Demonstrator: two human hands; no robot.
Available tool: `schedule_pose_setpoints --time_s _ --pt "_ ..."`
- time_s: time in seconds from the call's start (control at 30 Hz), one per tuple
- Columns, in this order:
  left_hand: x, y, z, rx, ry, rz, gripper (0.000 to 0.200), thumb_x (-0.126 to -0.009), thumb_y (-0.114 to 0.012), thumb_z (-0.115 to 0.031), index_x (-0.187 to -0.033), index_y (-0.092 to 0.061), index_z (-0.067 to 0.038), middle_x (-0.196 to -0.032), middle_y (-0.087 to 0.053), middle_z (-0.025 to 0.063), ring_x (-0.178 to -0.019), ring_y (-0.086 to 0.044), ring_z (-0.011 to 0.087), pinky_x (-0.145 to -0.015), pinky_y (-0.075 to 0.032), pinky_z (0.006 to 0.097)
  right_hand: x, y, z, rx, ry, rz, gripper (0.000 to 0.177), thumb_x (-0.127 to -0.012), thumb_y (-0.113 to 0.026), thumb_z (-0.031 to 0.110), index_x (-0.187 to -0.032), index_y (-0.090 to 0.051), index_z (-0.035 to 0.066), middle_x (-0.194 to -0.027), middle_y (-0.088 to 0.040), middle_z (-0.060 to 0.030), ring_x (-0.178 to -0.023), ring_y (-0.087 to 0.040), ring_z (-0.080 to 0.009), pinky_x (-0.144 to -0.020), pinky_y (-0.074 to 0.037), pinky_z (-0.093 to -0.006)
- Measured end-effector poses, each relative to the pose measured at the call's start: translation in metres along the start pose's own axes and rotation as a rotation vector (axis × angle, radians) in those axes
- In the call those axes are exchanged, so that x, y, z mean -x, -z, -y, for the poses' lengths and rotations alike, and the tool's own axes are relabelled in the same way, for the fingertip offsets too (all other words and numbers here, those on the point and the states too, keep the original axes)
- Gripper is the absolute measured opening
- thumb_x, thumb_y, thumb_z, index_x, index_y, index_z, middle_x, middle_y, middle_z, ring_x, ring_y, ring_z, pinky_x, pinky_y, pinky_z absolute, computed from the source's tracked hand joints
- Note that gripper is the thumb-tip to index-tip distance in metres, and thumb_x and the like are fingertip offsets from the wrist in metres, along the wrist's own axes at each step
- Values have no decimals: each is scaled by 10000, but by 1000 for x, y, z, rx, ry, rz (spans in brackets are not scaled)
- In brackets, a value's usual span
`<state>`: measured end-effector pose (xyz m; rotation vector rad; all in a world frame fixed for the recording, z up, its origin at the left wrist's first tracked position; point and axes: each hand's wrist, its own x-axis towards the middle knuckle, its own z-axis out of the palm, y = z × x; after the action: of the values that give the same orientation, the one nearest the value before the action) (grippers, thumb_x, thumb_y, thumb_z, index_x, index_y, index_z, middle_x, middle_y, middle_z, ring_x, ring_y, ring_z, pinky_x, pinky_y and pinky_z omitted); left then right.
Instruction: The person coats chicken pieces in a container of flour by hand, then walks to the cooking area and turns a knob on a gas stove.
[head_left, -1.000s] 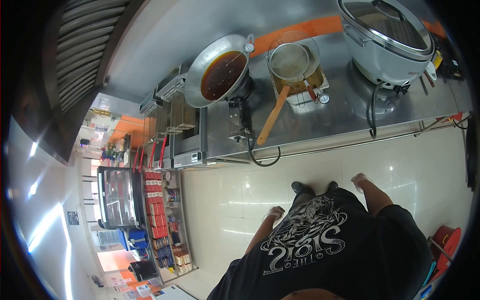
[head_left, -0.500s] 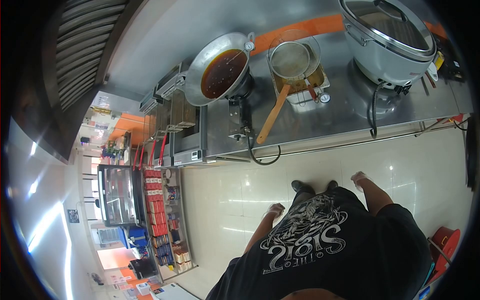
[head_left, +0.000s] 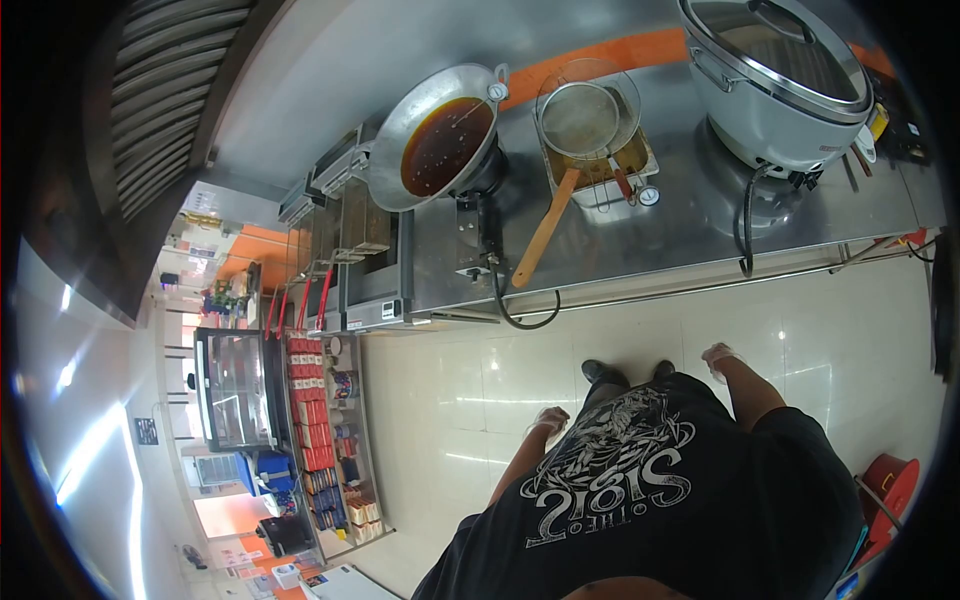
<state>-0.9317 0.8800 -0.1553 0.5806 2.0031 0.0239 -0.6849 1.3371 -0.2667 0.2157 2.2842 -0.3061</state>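
Note:
My left hand (head_left: 549, 420), in a clear plastic glove, hangs beside my black T-shirt (head_left: 640, 500), away from the counter. On the other side, my right hand (head_left: 721, 360) hangs above the tiled floor in a similar glove. Both hands look empty, with loosely bent fingers, though they are small in view. In front stands a steel counter (head_left: 690, 215). On it a metal wok (head_left: 385, 165) of dark brown oil (head_left: 448, 145) sits on a burner, with a dial thermometer (head_left: 497, 92) at its rim. A strainer (head_left: 580, 120) with a wooden handle rests across a metal pan (head_left: 600, 190).
A large rice cooker (head_left: 780, 110) with a lid stands at the counter's right. Fryer baskets (head_left: 365, 225) with red handles are at the left. Beyond them are a glass display case (head_left: 238, 390) and shelves of red boxes (head_left: 313, 410). A red container (head_left: 888, 500) stands at lower right.

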Motion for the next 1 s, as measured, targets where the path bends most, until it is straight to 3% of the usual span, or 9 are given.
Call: schedule_pose_setpoints --time_s 0.1,0.2,0.3,0.5,0.6,0.83,0.9,1.0 --pt "5 3 -6 107 77 16 272 -706 -510 -132 -899 -702 -122 -974 -665 101 -931 -621 233 -819 -489 306 0 -2 0 7 6 -11 244 -759 -555 119 -972 -657 61 -1030 -635 -158 -981 -620 -281 -809 -516 -379" --pt "-6 -4 3 57 15 10 264 -706 -518 -121 -895 -702 -124 -978 -663 99 -933 -619 229 -816 -488 305 10 8 1 -62 4 -53 240 -779 -534 130 -970 -654 48 -1024 -633 -171 -992 -616 -281 -822 -509 -382" --pt "-7 -5 2 -18 -2 0 261 -716 -524 -140 -910 -698 -129 -981 -661 94 -951 -612 229 -830 -481 305 12 18 1 -71 -10 48 251 -777 -547 172 -987 -640 72 -943 -653 -148 -895 -638 -298 -755 -512 -411" --pt "-14 -12 9 -277 -154 -15 276 -723 -526 -162 -942 -694 -154 -1016 -649 101 -989 -597 240 -861 -466 309 14 18 -2 -34 13 42 252 -780 -544 166 -995 -636 74 -952 -653 -144 -902 -637 -293 -763 -512 -407" --pt "-9 -9 3 -133 -50 11 278 -718 -529 -161 -941 -696 -157 -1041 -642 106 -1001 -593 242 -865 -465 313 14 17 -2 -23 20 43 246 -783 -541 170 -986 -638 71 -947 -654 -143 -895 -639 -290 -759 -513 -403" --pt "-9 -11 0 2 -22 -26 287 -699 -517 -145 -922 -693 -107 -968 -659 130 -909 -626 233 -804 -491 308 14 15 -4 -21 22 39 236 -790 -534 180 -966 -641 64 -936 -657 -142 -876 -645 -282 -750 -515 -395" --pt "-16 -16 7 2 -50 -24 289 -697 -510 -139 -918 -692 -97 -936 -663 139 -869 -636 232 -781 -498 308 15 16 -3 -75 -4 31 234 -792 -532 183 -960 -642 63 -933 -658 -142 -871 -647 -280 -747 -516 -393" --pt "-18 -20 11 -11 -104 -52 286 -698 -511 -137 -916 -692 -99 -924 -665 139 -847 -640 234 -773 -501 313 18 21 1 -353 -204 42 238 -799 -525 198 -953 -645 62 -932 -658 -142 -875 -645 -283 -752 -513 -398"
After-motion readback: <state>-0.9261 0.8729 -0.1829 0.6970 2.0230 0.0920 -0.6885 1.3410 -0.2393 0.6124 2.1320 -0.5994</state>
